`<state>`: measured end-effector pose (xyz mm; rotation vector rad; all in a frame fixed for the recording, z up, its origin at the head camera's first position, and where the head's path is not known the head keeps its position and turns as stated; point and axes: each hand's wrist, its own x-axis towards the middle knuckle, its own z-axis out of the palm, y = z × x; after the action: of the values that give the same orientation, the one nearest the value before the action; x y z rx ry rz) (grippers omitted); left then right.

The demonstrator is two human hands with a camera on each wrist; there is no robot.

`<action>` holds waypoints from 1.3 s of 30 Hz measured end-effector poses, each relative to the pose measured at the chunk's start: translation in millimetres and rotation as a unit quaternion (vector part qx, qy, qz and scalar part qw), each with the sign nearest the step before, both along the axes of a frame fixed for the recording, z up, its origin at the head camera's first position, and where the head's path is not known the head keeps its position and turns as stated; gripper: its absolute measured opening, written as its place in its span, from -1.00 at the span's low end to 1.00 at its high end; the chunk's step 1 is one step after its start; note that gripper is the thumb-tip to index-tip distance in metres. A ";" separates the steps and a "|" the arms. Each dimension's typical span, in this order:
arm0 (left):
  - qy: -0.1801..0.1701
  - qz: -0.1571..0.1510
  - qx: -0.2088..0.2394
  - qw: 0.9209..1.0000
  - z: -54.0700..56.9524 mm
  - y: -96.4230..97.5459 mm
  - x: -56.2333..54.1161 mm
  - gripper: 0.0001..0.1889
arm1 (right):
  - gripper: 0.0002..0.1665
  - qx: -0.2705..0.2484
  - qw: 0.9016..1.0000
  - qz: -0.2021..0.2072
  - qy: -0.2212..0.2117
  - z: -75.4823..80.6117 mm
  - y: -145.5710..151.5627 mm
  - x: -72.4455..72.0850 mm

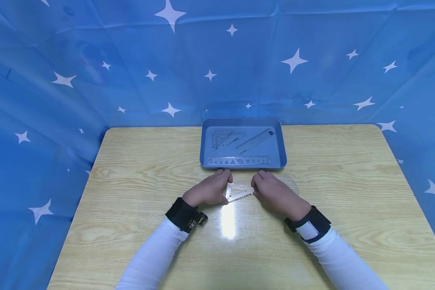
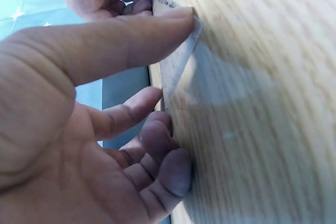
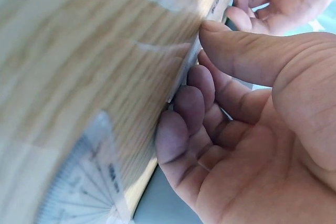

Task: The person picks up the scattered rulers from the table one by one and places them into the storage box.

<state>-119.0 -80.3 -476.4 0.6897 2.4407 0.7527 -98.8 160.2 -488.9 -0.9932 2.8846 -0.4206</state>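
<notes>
A clear triangular set square [image 1: 239,193] is held between both hands, low over the table just in front of the blue tray. My left hand [image 1: 211,188] pinches its left end; in the left wrist view the thumb [image 2: 157,35] presses on a corner and the fingers curl near the opposite edge. The other end is pinched by my right hand [image 1: 277,195], whose thumb [image 3: 226,38] lies at the edge in the right wrist view. A clear protractor [image 1: 291,183] lies on the table, partly hidden by the right hand.
The blue tray [image 1: 282,149] stands at the table's back edge. In it lie a set square [image 1: 221,139], a straight ruler [image 1: 254,141] and a stencil ruler [image 1: 239,161] with cut-out shapes. Behind the wooden table [image 1: 137,181] hangs a blue cloth [image 1: 253,88] with white stars.
</notes>
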 end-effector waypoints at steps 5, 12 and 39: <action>0.007 0.004 0.011 1.000 -3.4 -1.4 3.1 -0.38 | -0.78 -0.003 0.999 -0.012 -0.047 2.1 -1.4 -2.8; 0.019 0.025 0.013 0.999 -5.1 -1.9 8.8 -0.35 | -0.82 0.010 0.997 -0.023 -0.078 3.5 -2.6 -6.1; 0.020 0.031 0.027 0.999 -2.3 -1.4 14.1 -0.39 | -0.76 0.011 0.994 -0.005 -0.105 5.9 -2.1 -9.5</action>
<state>-104.9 -81.8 -478.7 0.6573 2.4964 0.8398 -108.3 158.1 -483.1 -0.8727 2.7017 -0.4616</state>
